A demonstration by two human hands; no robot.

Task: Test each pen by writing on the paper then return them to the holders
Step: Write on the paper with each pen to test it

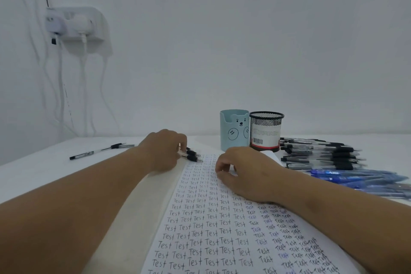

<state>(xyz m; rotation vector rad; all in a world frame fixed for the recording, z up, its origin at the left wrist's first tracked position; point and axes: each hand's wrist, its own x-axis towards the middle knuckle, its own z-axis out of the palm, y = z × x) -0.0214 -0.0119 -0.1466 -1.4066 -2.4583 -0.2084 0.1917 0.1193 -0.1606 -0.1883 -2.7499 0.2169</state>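
Several pens [193, 155] in left grip [165, 151]

plain white wall [244, 40], white table [33, 162]

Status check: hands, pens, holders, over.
Left hand grips a few black pens at the paper's top edge. Right hand curled on paper, no pen visible. Both holders look empty; nothing blocking them.

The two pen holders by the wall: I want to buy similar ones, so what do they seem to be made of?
The blue holder looks like smooth matte plastic: solid even colour, rounded cut-out rim, printed bear face. The black holder looks like metal wire mesh: see-through grid near the top, with a solid dark rim. A paper label wraps its lower part, so the mesh there is hidden.
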